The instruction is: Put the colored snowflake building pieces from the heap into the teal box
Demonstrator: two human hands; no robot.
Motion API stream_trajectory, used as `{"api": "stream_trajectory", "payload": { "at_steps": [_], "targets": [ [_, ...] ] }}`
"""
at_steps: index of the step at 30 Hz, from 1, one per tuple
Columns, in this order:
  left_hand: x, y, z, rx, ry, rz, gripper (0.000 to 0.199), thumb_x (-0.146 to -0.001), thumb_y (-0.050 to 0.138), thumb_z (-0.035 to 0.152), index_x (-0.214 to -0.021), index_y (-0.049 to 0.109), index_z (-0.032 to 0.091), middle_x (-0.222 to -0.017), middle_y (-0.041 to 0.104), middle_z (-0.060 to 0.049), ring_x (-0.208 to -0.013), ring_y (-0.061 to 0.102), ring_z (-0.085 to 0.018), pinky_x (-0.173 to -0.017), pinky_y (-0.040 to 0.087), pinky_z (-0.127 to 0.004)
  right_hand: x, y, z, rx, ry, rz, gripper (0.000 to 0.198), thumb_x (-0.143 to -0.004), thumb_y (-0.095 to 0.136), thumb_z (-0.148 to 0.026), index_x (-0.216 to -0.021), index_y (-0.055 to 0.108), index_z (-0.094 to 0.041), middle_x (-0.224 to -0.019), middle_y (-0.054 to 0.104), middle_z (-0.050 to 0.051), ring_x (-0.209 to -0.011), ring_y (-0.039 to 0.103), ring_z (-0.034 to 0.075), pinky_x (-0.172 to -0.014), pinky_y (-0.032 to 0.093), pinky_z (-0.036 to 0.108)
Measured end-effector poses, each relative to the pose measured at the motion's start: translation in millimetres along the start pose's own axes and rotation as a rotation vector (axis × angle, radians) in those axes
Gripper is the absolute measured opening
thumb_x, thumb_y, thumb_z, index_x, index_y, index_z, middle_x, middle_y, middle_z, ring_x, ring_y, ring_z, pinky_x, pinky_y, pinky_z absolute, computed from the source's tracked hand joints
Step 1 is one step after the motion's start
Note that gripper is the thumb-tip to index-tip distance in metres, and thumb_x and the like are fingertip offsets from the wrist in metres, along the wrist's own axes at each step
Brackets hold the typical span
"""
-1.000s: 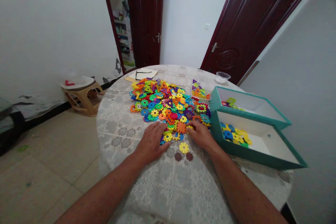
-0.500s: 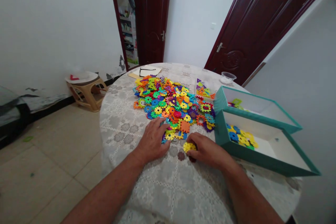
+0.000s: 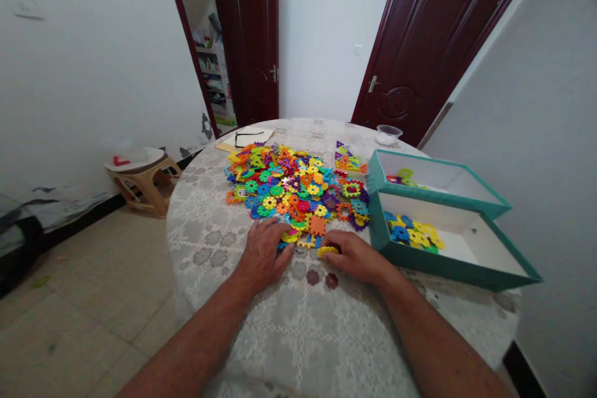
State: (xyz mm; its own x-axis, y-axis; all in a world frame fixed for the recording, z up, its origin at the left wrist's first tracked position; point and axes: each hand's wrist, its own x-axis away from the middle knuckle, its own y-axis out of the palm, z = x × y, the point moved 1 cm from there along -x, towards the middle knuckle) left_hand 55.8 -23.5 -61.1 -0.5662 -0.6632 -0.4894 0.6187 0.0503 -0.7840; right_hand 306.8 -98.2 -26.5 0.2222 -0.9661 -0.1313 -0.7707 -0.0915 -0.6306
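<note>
A heap of colourful plastic building pieces (image 3: 275,186), mostly notched discs and toothed squares, lies on the round table. My left hand (image 3: 262,252) rests at the near edge of the heap, thumb and fingers apart, touching pieces there. Just to the right, my right hand (image 3: 351,255) pinches a yellow notched disc (image 3: 328,250), seen nearly edge-on, low over the cloth. An orange toothed square (image 3: 317,226) lies in front of that hand. Beyond my right wrist stands a teal box (image 3: 448,270) with yellow, blue and green discs (image 3: 415,233) at its left end.
Behind the first box is a second teal box (image 3: 471,183) holding a few pieces. A clear tray of triangular pieces (image 3: 347,158), a clear bowl (image 3: 388,134) and glasses on paper (image 3: 249,137) sit farther back. A stool (image 3: 144,183) stands left of the patterned tablecloth (image 3: 298,336).
My right hand has turned, so the yellow disc has gone from face-on to nearly edge-on. The head view has shifted; my left hand stays by the heap.
</note>
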Motion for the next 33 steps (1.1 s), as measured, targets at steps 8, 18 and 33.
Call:
{"api": "stream_trajectory", "payload": {
  "at_steps": [8, 18, 33],
  "targets": [
    [2, 3, -5, 0.077, 0.030, 0.096, 0.022, -0.096, 0.051, 0.015, -0.112, 0.063, 0.022, -0.125, 0.069, -0.012, -0.127, 0.061, -0.026, -0.116, 0.047, -0.051, -3, 8, 1, 0.047, -0.036, 0.030, 0.013, -0.088, 0.061, -0.015, -0.080, 0.069, -0.022, -0.080, 0.064, 0.000, -0.075, 0.058, 0.017, -0.067, 0.040, 0.029],
    [3, 9, -7, -0.017, -0.016, 0.050, 0.036, -0.093, 0.067, 0.030, -0.127, 0.062, 0.022, -0.146, 0.057, -0.016, -0.140, 0.052, -0.033, -0.119, 0.045, -0.056, -4, 11, 5, -0.012, -0.044, 0.055, 0.010, -0.090, 0.064, -0.023, -0.083, 0.071, -0.023, -0.081, 0.068, 0.001, -0.077, 0.061, 0.019, -0.068, 0.044, 0.031],
    [1, 5, -4, 0.023, 0.088, -0.062, 0.039, -0.090, 0.064, 0.022, -0.128, 0.071, 0.028, -0.140, 0.064, -0.011, -0.136, 0.055, -0.030, -0.120, 0.041, -0.055, -6, 11, 0, 0.001, -0.069, 0.059, 0.008, -0.091, 0.064, -0.024, -0.085, 0.069, -0.023, -0.093, 0.068, 0.003, -0.089, 0.063, 0.021, -0.083, 0.051, 0.035]
  ]
}}
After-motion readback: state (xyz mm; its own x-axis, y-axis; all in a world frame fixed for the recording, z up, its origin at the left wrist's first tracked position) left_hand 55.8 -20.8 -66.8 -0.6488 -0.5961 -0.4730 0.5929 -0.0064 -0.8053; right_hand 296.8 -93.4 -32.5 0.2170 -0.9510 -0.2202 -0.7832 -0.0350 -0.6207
